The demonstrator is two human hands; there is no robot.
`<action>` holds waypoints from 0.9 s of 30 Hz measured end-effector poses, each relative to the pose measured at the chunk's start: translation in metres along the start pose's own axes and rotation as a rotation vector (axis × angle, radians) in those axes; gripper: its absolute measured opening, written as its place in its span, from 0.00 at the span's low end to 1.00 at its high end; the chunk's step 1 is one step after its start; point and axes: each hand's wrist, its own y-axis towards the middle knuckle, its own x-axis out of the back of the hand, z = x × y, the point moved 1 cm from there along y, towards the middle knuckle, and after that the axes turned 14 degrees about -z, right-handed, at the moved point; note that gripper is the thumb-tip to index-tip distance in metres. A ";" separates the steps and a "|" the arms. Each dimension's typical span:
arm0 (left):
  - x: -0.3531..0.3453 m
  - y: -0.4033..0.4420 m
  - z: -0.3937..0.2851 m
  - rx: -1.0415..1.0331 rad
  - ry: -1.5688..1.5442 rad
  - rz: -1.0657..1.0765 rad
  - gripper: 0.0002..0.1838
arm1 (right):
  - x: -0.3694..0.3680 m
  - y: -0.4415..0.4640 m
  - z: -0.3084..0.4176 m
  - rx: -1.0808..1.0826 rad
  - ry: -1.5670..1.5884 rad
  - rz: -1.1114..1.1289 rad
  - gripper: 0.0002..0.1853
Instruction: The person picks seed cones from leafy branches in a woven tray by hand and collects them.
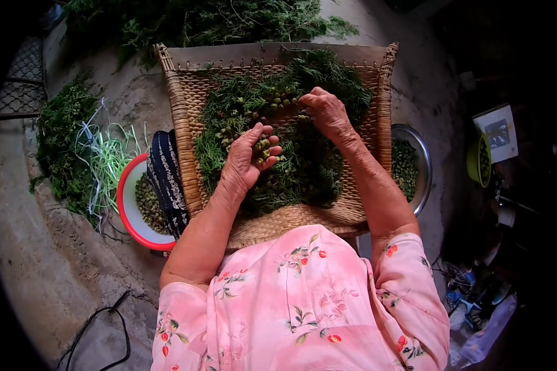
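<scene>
My left hand (249,157) is cupped palm-up over the middle of a woven wicker tray, its fingers curled round several small green cones (264,148). To its upper right, my right hand (328,112) is closed in a pinch at the edge of the leafy evergreen sprigs (303,167). What sits between its fingertips is too small to make out. More cones (283,101) lie on the greenery just left of the right fingertips. The wicker tray (369,80) lies across my lap, and feathery sprigs cover much of it.
A red-rimmed white basin (125,213) of cones stands at left, partly behind dark patterned cloth (165,179). A metal bowl (422,154) of green cones is at right. Cut branches (198,21) lie beyond the tray, and plastic strings (108,161) at left.
</scene>
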 end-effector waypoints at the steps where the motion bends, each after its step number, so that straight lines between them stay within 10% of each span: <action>1: 0.000 0.000 0.000 0.001 0.002 -0.001 0.16 | -0.003 -0.002 -0.002 -0.001 0.001 0.000 0.11; 27: 0.001 -0.001 0.000 -0.008 0.002 -0.005 0.16 | -0.004 -0.018 0.006 -0.101 -0.059 0.206 0.16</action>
